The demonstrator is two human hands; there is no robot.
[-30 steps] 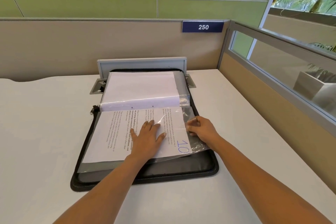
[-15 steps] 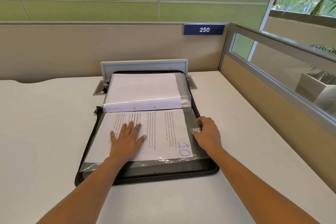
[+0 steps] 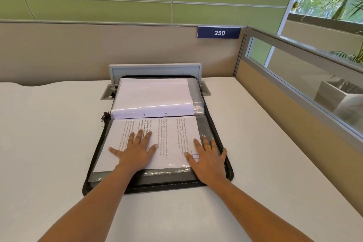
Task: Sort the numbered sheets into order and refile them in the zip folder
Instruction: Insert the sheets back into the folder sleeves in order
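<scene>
Sheet [image 3: 172, 139] in zip folder [image 3: 228, 171] lies under left hand [image 3: 135, 153] and right hand [image 3: 208, 159], both flat, fingers spread.

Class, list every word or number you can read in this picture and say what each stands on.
"250": white on the blue sign on the partition.
Printed text on the sheet: too small to read.
The blue handwriting at the sheet's corner: mostly hidden under the right hand, unreadable.
</scene>
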